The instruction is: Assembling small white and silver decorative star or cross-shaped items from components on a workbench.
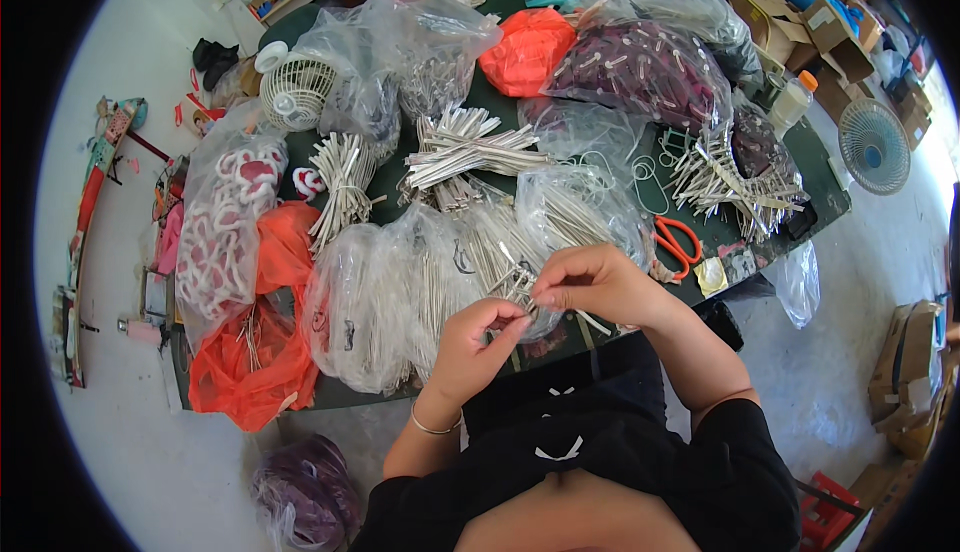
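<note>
Brown cardboard boxes [838, 27] stand behind the desk's [815, 167] far right corner; more brown cartons [915, 382] sit on the floor right of the desk.

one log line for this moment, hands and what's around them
left hand: pinching thin silver strips | right hand: pinching same strips | under hands: clear bag of strips | nearby: orange scissors

Clear bags of metal strips [400, 292] crowd the bench [815, 177]; bare bench shows only beside the orange scissors [678, 240].
</note>
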